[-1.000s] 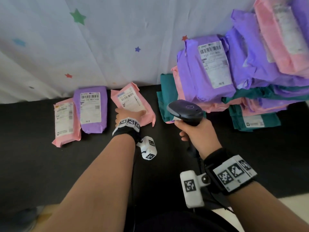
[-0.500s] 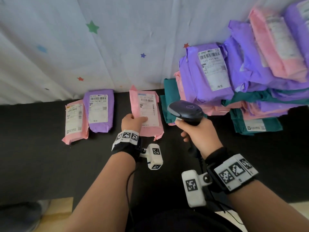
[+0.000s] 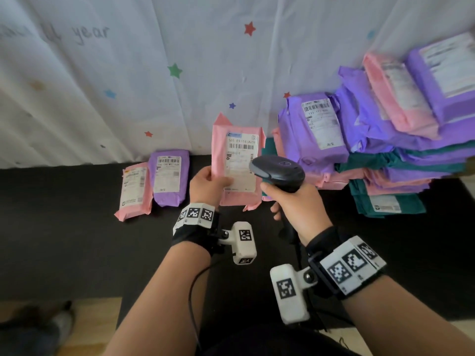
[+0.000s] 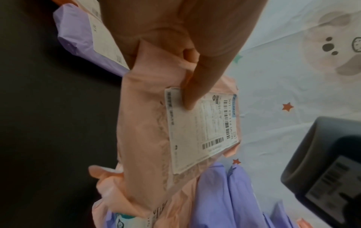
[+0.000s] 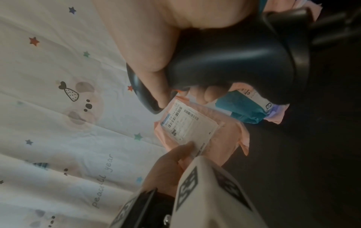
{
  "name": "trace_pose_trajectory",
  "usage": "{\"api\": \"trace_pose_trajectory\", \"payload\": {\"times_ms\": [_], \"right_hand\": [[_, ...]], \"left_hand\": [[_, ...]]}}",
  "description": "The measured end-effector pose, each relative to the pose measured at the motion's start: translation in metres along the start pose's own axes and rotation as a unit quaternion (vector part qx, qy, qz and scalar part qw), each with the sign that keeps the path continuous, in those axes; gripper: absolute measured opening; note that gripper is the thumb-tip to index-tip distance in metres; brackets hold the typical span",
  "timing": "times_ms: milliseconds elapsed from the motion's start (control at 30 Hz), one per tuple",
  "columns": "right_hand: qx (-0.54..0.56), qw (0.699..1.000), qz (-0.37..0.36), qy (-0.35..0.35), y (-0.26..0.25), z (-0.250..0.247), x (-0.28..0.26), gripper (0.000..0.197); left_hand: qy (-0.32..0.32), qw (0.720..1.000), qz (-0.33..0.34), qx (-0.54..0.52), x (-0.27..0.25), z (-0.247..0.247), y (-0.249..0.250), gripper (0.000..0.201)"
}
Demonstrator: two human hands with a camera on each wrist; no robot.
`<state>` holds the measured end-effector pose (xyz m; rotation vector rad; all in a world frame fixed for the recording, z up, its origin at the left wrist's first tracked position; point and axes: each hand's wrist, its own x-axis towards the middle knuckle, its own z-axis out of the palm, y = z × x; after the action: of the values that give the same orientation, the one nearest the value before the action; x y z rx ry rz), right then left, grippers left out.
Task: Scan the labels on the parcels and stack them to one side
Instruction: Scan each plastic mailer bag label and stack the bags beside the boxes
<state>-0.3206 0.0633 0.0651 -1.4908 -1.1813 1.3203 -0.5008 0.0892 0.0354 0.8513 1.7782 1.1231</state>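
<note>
Black cloth covers the bench [image 3: 64, 227], with a pale sheet printed with stars [image 3: 128, 73] hanging behind it. Above the bench, between the 2 heaps, the left hand [image 3: 208, 187] holds a pink parcel [image 3: 218, 150] upright, thumb pressed on the lower corner of its white label [image 3: 241, 160] and fingers curled behind. The right hand [image 3: 295, 206] is wrapped round the handle of a dark barcode scanner [image 3: 277, 172], whose head sits just beside the label's right edge and looks aimed at it.

The parcel seems a thin plastic mailer: likely light, soft and a little slippery, crinkling under the thumb. A pinch at the lower edge, clear of the barcode, suits it; too loose a grip could let it sag and tilt the code away from the scanner.

To the left lie 2 parcels on the bench, 1 pink [image 3: 133, 191] and 1 purple [image 3: 168, 178], touching side by side, labels up. To the right stands a large heap [image 3: 385, 150] of purple, pink and teal parcels, too overlapped to count exactly. 1 scanner is in view.
</note>
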Motion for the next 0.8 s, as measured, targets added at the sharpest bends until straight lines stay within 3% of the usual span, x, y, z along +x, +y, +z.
{"api": "trace_pose_trajectory", "payload": {"times_ms": [800], "right_hand": [[0.034, 0.998, -0.03, 0.036, -0.002, -0.005, -0.022, 0.012]], "left_hand": [[0.001, 1.0, 0.029, -0.004, -0.018, -0.006, 0.006, 0.02]]}}
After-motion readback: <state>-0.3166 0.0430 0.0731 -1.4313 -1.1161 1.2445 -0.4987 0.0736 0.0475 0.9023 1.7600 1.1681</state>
